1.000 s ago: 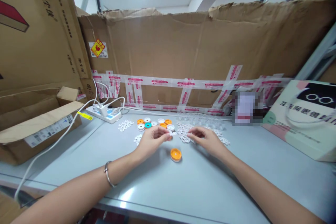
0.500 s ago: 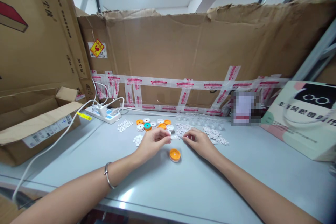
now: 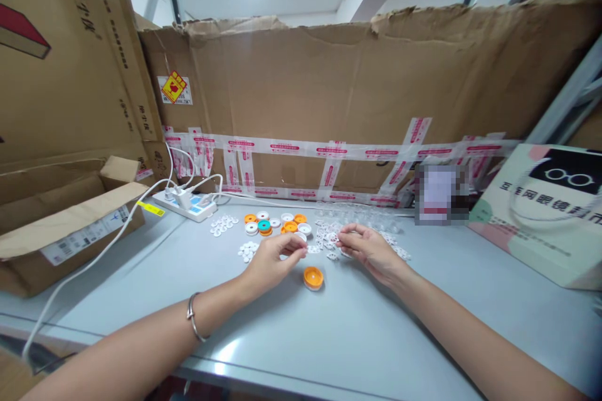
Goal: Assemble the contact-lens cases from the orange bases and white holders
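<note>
Table (image 3: 357, 332), contents. Lone cap (image 3: 313, 277) front centre, between left hand (image 3: 270, 260) and right hand (image 3: 371, 249). Behind it: cluster of caps (image 3: 277, 225), with small parts heap (image 3: 376, 232) to its right and disc pile (image 3: 224, 223) to its left. Power strip (image 3: 185, 203) farther left. Open carton (image 3: 70, 225) at left edge. Printed box (image 3: 540, 213) at right. Cardboard wall (image 3: 367, 88) behind all.

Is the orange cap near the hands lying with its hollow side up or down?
Hollow side up, it seems: the orange cap lies flat on the table, and a raised rim surrounds its paler inner floor.
</note>
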Motion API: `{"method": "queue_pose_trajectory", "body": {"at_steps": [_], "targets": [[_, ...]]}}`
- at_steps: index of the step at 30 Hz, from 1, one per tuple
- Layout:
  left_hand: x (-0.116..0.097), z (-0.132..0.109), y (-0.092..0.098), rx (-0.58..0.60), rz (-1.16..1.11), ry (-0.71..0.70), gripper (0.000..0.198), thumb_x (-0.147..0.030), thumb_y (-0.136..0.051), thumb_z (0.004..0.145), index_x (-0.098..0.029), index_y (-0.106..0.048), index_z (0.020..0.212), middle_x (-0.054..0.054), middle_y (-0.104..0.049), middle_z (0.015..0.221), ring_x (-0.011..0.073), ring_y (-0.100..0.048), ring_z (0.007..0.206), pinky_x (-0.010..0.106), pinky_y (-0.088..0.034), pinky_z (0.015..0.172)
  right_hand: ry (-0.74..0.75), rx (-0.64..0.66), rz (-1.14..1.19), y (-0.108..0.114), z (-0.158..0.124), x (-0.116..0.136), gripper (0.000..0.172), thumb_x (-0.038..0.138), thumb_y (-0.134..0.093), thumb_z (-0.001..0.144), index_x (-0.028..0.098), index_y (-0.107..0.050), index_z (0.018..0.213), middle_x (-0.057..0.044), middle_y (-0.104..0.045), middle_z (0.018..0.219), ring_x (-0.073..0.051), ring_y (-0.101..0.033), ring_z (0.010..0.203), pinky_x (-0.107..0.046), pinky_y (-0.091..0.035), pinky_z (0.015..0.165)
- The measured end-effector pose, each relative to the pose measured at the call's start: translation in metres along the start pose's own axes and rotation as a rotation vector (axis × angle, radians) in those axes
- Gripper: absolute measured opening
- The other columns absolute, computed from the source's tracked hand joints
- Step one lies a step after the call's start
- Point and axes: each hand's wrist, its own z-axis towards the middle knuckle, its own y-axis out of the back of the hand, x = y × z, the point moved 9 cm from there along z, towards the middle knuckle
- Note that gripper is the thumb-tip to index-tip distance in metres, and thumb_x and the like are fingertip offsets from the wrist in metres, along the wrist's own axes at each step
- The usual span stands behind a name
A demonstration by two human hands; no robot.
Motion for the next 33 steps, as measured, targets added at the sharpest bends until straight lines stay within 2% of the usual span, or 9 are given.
{"method": "queue_pose_trajectory", "body": {"at_steps": [4, 11, 16, 22, 28, 33], "targets": [[-0.001, 0.0, 0.0, -0.001, 0.032, -0.053, 0.009, -0.02, -0.054, 0.078, -0.015, -0.061, 0.081, 0.003, -0.066, 0.078, 0.0129, -0.061, 0.071, 0.024, -0.05, 0.068, -0.047, 0.056, 0.152, -0.008, -0.005, -0.002, 0.028, 0.025, -0.077, 0.052, 0.019, -0.062, 0.075, 0.004, -0.064, 0.061, -0.007, -0.058, 0.058, -0.017, -0.047, 0.058], [-0.012, -0.003, -0.002, -0.001, 0.08, -0.163, 0.01, -0.018, -0.051, 0.08, -0.014, -0.06, 0.082, 0.003, -0.065, 0.078, 0.0125, -0.061, 0.073, 0.023, -0.05, 0.067, -0.12, 0.176, 0.25, -0.033, -0.022, 0.001, 0.022, 0.024, -0.078, 0.051, 0.018, -0.068, 0.069, 0.004, -0.063, 0.062, -0.006, -0.057, 0.06, -0.019, -0.046, 0.065], [-0.023, -0.006, -0.003, 0.008, 0.137, -0.232, 0.01, -0.017, -0.051, 0.08, -0.014, -0.06, 0.08, 0.003, -0.064, 0.076, 0.012, -0.06, 0.07, 0.023, -0.049, 0.068, -0.024, 0.211, 0.17, -0.044, -0.027, 0.003, 0.02, 0.021, -0.079, 0.051, 0.019, -0.066, 0.065, 0.005, -0.061, 0.064, -0.007, -0.053, 0.063, -0.02, -0.042, 0.063], [-0.024, -0.007, -0.004, 0.009, 0.143, -0.246, 0.01, -0.018, -0.051, 0.08, -0.014, -0.06, 0.081, 0.004, -0.065, 0.076, 0.012, -0.061, 0.068, 0.022, -0.05, 0.065, 0.042, 0.182, 0.014, -0.042, -0.025, 0.002, 0.024, 0.026, -0.076, 0.055, 0.021, -0.068, 0.077, 0.004, -0.063, 0.067, -0.01, -0.054, 0.064, -0.024, -0.042, 0.065], [-0.025, -0.008, -0.004, -0.001, 0.14, -0.256, 0.009, -0.017, -0.052, 0.08, -0.014, -0.061, 0.081, 0.003, -0.066, 0.075, 0.0117, -0.062, 0.068, 0.021, -0.05, 0.064, 0.117, 0.16, -0.122, -0.04, -0.024, 0.005, 0.021, 0.029, -0.073, 0.057, 0.022, -0.071, 0.076, 0.001, -0.066, 0.071, -0.014, -0.058, 0.069, -0.028, -0.044, 0.069], [-0.028, -0.009, -0.003, -0.012, 0.129, -0.277, 0.009, -0.017, -0.052, 0.08, -0.013, -0.061, 0.081, 0.003, -0.066, 0.074, 0.0118, -0.062, 0.068, 0.021, -0.05, 0.063, 0.214, 0.135, -0.193, -0.038, -0.022, 0.009, 0.02, 0.031, -0.072, 0.059, 0.022, -0.072, 0.077, 0.0, -0.063, 0.072, -0.014, -0.056, 0.066, -0.028, -0.044, 0.064]]}}
